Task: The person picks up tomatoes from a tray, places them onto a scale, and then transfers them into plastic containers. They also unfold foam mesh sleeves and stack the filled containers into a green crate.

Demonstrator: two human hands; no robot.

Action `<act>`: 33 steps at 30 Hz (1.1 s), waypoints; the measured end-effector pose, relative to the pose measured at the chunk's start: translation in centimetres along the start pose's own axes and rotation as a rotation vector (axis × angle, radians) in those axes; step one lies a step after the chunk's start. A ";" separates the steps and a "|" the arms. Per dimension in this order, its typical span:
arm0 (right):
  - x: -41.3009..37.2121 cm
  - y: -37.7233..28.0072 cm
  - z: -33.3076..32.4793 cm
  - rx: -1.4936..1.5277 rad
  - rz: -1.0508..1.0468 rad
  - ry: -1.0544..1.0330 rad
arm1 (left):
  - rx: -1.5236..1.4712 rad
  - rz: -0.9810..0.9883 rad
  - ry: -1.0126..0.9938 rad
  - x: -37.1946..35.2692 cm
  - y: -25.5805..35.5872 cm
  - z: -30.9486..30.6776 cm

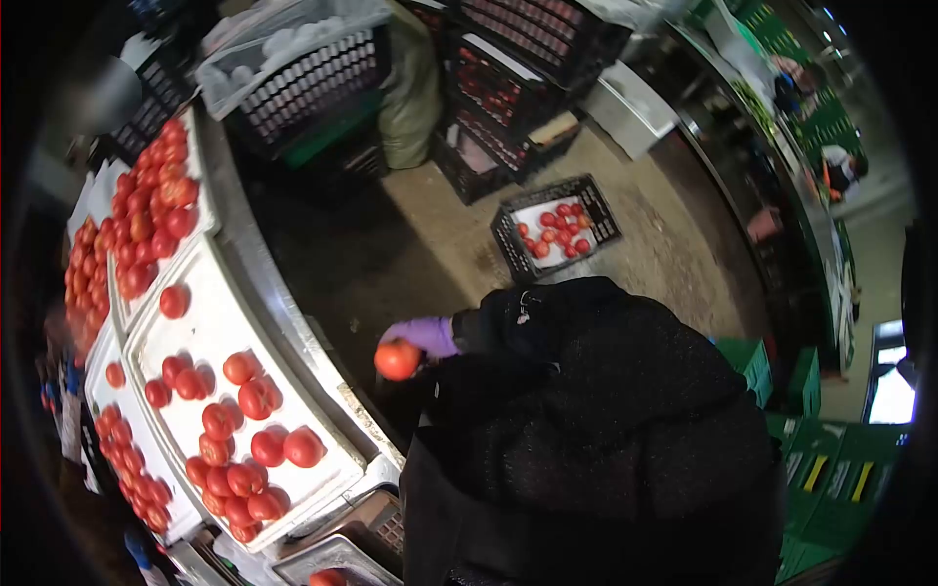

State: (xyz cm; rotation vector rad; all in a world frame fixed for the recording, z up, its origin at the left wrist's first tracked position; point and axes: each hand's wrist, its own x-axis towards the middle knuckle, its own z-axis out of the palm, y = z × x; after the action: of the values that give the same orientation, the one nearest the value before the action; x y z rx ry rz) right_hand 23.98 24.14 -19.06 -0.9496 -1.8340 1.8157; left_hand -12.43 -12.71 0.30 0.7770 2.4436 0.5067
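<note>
A purple glove covers my right hand (420, 336), whose fingers are closed round a red tomato (398, 359) beside the edge of the sorting table. Black clothing fills the lower middle of the view. My left hand cannot be made out; the area below the held tomato is dark. To the left, a white tray (230, 298) holds several loose red tomatoes (256, 398), clustered mostly toward its lower end. Another white tray with small tomatoes (122, 451) lies farther left. Many tomatoes (154, 210) are heaped at the upper left.
On the floor ahead stands a black crate (508, 244) with several tomatoes. Stacked dark crates (498, 98) and a basket lined with clear plastic (313, 88) are at the top. Green crates (831, 469) stand at right. Two people (838, 171) work at the far upper right.
</note>
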 end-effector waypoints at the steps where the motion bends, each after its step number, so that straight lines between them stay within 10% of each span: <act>1: -1.9 -0.7 -1.8 0.322 0.320 0.020 | 0.012 0.063 -0.005 0.1 0.0 0.2; 2: -1.9 8.4 -2.8 0.057 0.126 0.165 | 0.020 0.121 -0.004 0.1 -0.1 0.3; 3: -3.9 4.8 -4.4 0.558 0.603 0.392 | 0.023 0.171 0.002 0.2 -0.3 0.5; 6: -9.4 9.1 -8.1 0.526 0.660 0.600 | 0.021 0.277 0.055 0.5 -1.5 0.9; 9: -14.3 12.5 -11.6 -0.632 0.174 0.340 | 0.013 0.255 0.233 0.6 -3.8 1.1; 12: -13.0 13.3 -13.5 -0.499 0.217 0.327 | 0.163 0.220 0.298 -0.2 -3.0 1.0; 13: -10.0 14.2 -14.0 0.372 0.654 0.552 | 0.136 0.183 0.313 -0.5 -1.6 1.2; 15: -4.9 13.0 -13.6 0.624 0.636 0.520 | 0.129 0.171 0.339 -0.8 0.0 0.9; 22: 13.7 -14.7 2.9 0.324 -0.112 -0.195 | 0.225 0.129 0.426 -0.6 -1.3 1.6; 26: 21.2 -25.6 12.2 0.439 0.219 -0.621 | 0.158 0.106 0.417 -0.3 -1.4 1.7; 28: 26.8 -26.2 17.7 0.321 -0.082 -0.963 | 0.175 0.089 0.421 -0.4 -1.0 1.5; 33: 37.8 -23.9 31.3 0.469 0.093 -0.607 | 0.194 0.019 0.429 -0.4 0.5 1.3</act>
State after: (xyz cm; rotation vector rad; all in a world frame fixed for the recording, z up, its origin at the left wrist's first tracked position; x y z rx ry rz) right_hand -28.57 29.64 -5.34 -0.3294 -1.5368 2.6394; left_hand -11.18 -12.40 -0.33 0.8401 2.9188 0.4886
